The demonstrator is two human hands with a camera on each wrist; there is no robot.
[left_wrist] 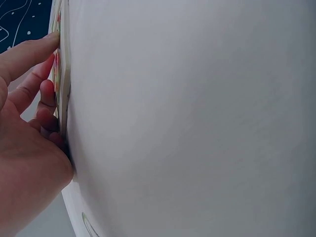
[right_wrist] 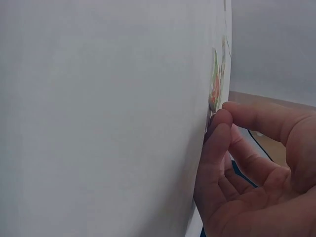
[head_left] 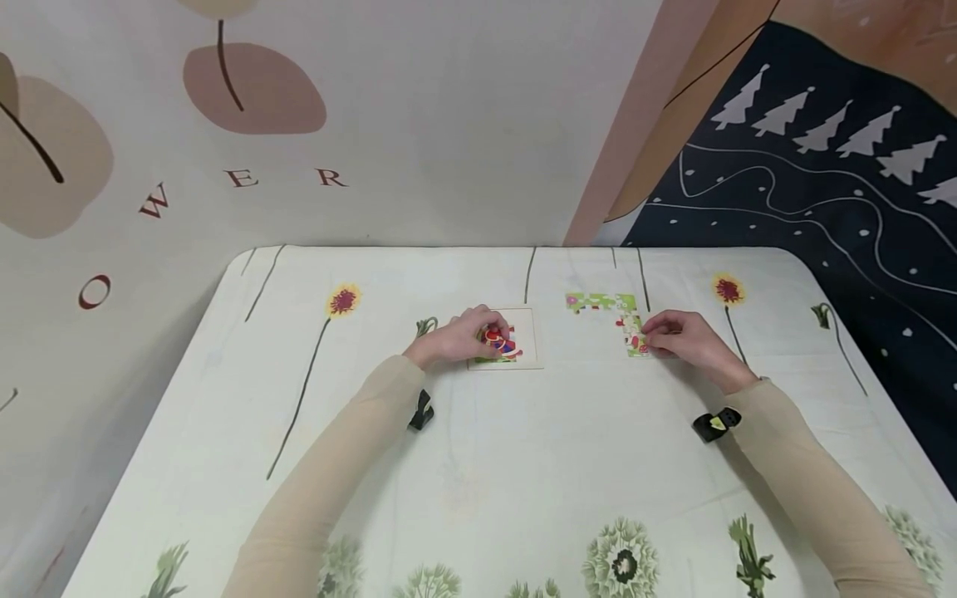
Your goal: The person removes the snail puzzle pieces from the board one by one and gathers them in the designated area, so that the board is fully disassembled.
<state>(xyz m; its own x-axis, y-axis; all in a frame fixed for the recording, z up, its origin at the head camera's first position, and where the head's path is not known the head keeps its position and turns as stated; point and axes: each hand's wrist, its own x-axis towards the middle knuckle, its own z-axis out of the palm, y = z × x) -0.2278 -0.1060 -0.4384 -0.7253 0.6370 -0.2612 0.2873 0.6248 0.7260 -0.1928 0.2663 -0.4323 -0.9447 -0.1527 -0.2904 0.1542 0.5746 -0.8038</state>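
Note:
My left hand reaches over a shallow puzzle tray, its thumb and bent fingers at a red-and-blue puzzle piece. In the left wrist view the tray is edge-on, with the fingertips at its picture side. To the right, joined green jigsaw pieces form a row that turns down into a column. My right hand pinches the outer edge of the lowest puzzle piece with thumb and forefinger. The right wrist view shows that piece just beyond the fingertips.
A white cloth printed with flowers covers the table. Behind it stands a pale wall with printed letters, and a dark panel with white trees hangs at the right. Each wrist wears a small black camera.

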